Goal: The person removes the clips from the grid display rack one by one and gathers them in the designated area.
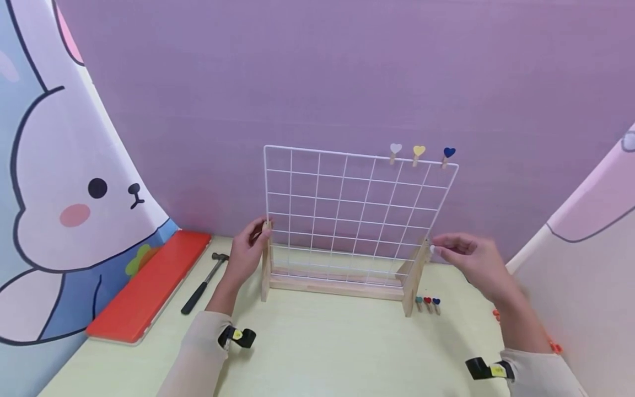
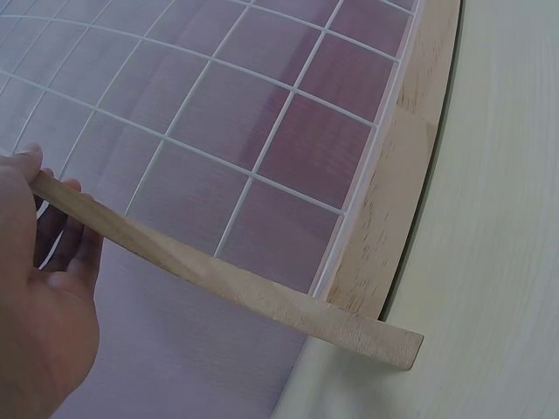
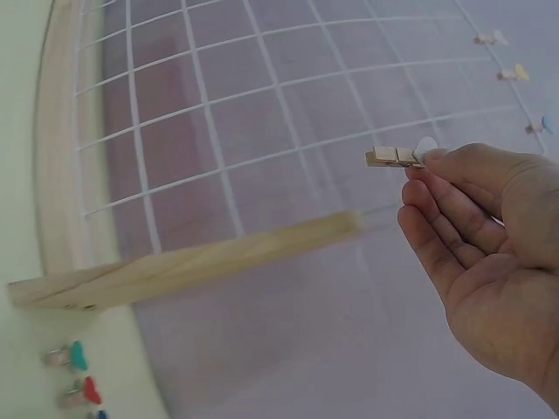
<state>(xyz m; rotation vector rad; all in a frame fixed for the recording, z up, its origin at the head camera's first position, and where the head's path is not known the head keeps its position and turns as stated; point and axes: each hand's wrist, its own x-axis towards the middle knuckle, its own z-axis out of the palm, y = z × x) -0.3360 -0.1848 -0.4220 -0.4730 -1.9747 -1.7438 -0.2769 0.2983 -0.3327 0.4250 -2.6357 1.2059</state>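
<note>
A white wire grid stands upright in a wooden stand. My left hand grips the top of the stand's left post, thumb on one side and fingers behind. In my right hand, a small wooden clothespin with a white heart is pinched between thumb and forefinger, beside the right post and apart from the grid. Clipped on the grid's top wire near its right end are a white heart clothespin, a yellow one and a dark blue one.
Teal, red and blue heart clothespins lie by the stand's right foot. On the left are a hammer and a long red case. Orange items lie partly behind my right forearm. A purple backdrop rises behind.
</note>
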